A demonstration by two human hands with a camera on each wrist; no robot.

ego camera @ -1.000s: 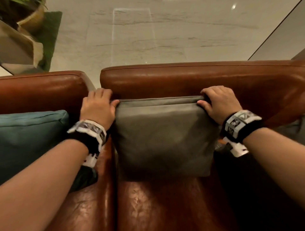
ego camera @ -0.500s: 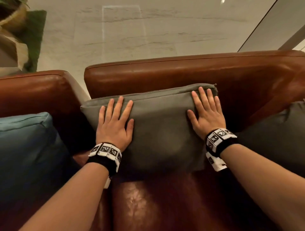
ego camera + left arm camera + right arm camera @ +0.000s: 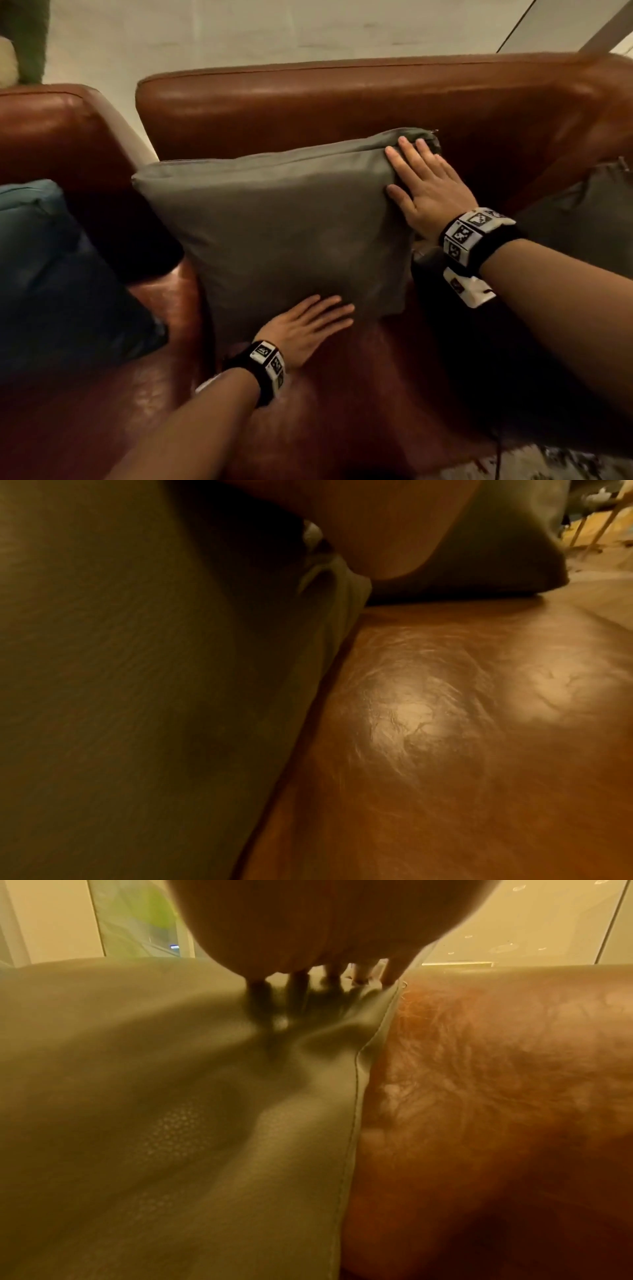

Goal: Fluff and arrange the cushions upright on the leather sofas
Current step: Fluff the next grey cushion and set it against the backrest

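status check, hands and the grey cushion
Left hand flat at grey cushion bottom edge. Right hand flat on its top right corner. Cushion upright against sofa back.

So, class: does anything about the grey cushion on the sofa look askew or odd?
Yes. The grey cushion leans on the sofa back slightly rotated, its top right corner higher than its left. The right hand presses that corner, creasing it; the left hand lies flat at its bottom edge.

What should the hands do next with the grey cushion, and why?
Probably lift both hands away. The grey cushion stands upright against the sofa backrest, with the left hand flat at its bottom edge and the right hand flat near its top right corner, so it looks settled.
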